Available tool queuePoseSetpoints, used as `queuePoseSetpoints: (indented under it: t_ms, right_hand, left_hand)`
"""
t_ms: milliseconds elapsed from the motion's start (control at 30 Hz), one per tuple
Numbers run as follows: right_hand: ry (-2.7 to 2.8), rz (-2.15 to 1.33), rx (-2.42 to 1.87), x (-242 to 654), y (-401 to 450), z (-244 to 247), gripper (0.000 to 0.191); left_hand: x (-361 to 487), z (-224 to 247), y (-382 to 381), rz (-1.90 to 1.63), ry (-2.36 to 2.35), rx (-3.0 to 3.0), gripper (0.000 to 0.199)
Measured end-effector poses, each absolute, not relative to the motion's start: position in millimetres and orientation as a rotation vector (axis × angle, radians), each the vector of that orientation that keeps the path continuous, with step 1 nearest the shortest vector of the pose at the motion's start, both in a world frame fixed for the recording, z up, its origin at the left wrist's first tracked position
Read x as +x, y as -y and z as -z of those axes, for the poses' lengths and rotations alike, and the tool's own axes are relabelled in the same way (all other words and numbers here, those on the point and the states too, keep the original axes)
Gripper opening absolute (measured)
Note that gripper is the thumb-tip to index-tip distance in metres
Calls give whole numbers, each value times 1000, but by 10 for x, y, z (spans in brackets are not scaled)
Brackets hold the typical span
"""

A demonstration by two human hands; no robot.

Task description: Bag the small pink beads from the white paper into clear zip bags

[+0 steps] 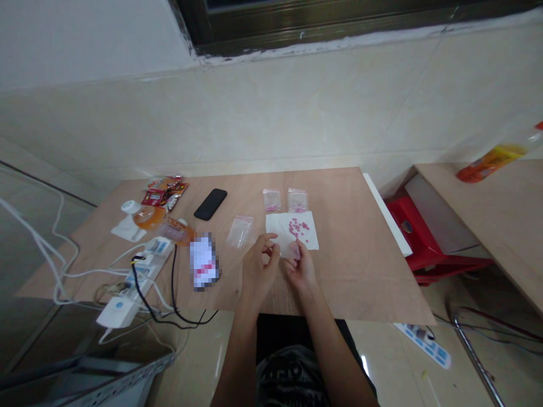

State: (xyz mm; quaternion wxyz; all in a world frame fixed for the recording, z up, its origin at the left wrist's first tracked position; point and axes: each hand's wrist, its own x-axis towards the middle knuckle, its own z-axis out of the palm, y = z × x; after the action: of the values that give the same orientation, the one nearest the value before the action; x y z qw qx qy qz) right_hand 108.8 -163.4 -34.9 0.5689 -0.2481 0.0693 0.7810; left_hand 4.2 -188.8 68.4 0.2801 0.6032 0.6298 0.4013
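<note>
Biggest first: the white sheet (278, 225) lying on the table (360, 282). Looks like thin paper, so I'd guess next to no weight, floppy, easy to crease. I'd take it by a bare edge and keep it level, since a tilt could send the loose stuff rolling.

Next down, the small clear bag (290, 250) over the sheet's near edge. Right hand (302, 268) has it pinched between thumb and fingers. Left hand (257, 263) is just beside it, fingers curled and tips close together, but I can't tell if they've got hold of the bag or nothing. Probably super light, limp and a bit slippery, so pinch near the mouth, one side each.

Smallest are the pink pieces (298, 228), loose on the right half of the sheet. Likely almost weightless and fiddly; fingertips only. Can't tell if they're hard or brittle.

Looks-wise: sheet's plain white, four-cornered, sitting slightly askew. The held bag is see-through with a pinkish tint low down. Two more clear bags (297, 201) sit side by side just beyond the sheet, pink showing at the bottom of each, and another flat bag (240, 232) lies left of it. Pieces are little pink dots, too small to make out the exact shape.
</note>
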Motion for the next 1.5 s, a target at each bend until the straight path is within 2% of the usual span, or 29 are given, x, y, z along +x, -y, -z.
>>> queuePoseSetpoints:
  t_ms: [300,467,600,733,867,1067,1233,1500]
  right_hand:
    - [-193,-1791,-635,1084,1592,365,27]
    - [130,-1716,-767,1143,1531,393,44]
    - [571,-1267,-1147,1368,1341,450,52]
    - [1235,-893,-1445,1687,1035,505,55]
    - [1677,-650,-1642,1825,678,539,57]
    - [2316,-424,-1826,1735,324,497,49]
    - [2509,-364,-1814,1660,339,448,42]
    - [2610,-291,-1830,1646,394,456,39]
  left_hand:
    - [-18,-676,1840,-1158,-1674,1647,18]
    - [-141,-639,1808,-1277,-1686,1661,21]
    - [-398,-482,1779,-1528,-1776,1510,27]
    - [-661,-240,1689,-1750,-1791,1185,39]
    - [-734,29,1604,-1679,-1727,1030,48]
    - [-675,339,1613,-1418,-1757,941,56]
    - [-685,364,1613,-1278,-1846,1019,49]
    - [-717,321,1648,-1165,-1999,1209,50]
